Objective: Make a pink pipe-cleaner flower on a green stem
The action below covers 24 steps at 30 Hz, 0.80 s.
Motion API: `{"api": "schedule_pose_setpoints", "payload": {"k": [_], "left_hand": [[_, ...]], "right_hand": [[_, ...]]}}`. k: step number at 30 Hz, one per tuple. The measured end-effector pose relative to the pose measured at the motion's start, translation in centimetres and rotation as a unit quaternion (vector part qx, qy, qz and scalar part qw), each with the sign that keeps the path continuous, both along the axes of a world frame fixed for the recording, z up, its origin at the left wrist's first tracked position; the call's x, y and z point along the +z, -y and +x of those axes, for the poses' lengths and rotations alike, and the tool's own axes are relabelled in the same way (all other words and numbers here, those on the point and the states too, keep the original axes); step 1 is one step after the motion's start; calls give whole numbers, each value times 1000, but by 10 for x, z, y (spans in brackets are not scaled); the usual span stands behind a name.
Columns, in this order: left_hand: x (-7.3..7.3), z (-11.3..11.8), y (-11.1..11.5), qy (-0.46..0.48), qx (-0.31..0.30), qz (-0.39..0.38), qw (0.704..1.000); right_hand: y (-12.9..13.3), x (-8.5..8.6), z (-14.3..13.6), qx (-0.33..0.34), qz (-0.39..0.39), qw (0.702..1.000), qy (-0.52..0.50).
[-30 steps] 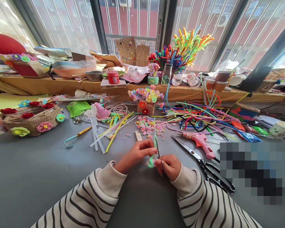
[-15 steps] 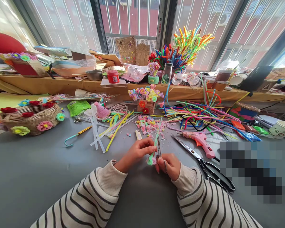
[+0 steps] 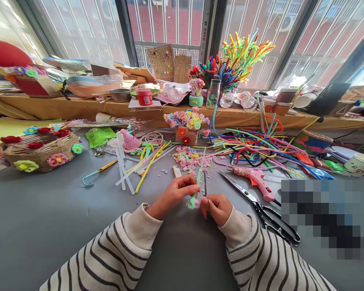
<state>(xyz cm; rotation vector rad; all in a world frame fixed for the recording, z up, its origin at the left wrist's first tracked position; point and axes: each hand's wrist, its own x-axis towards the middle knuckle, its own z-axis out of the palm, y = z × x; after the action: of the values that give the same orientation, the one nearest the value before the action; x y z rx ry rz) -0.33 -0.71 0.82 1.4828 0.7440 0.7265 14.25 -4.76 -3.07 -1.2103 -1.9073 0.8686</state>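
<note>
Between the thumb and fingers of my left hand (image 3: 179, 191) is a light green pipe cleaner (image 3: 199, 176), its upper end pointing away from me. At its lower end sits a small green and pink fuzzy flower (image 3: 193, 203). My right hand (image 3: 217, 208) is closed around a small pair of scissors (image 3: 205, 184), whose blades point away from me just right of the pipe cleaner, apart from it. The scissors' handles are mostly hidden by my fingers. Beyond both hands lies a heap of pink and yellow fuzzy clippings (image 3: 189, 158).
Large black-handled scissors (image 3: 255, 202) and a pink glue gun (image 3: 256, 182) lie to the right. Loose pipe cleaners (image 3: 248, 147) spread behind them. A woven basket with flowers (image 3: 42, 151) stands left, near clear glue sticks (image 3: 120, 165). A small flower box (image 3: 186, 135) stands behind the clippings.
My right hand has drawn slightly right with the small scissors, away from the pipe cleaner. The scissor blades now look closed together. My left hand has hardly moved.
</note>
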Motion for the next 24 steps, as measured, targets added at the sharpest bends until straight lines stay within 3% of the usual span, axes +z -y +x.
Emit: {"api": "schedule_pose_setpoints", "payload": {"k": [8,17,24], "left_hand": [[0,1,1,-16,-43,-23,999],[0,0,0,-8,-3,2,1000],[-2,1,0,-10,-24,-2,1000]], "right_hand": [[1,1,-1,15,29,999,22],[1,2,0,-42,44,998,26],[1,-1,0,1,26,999,34]]}}
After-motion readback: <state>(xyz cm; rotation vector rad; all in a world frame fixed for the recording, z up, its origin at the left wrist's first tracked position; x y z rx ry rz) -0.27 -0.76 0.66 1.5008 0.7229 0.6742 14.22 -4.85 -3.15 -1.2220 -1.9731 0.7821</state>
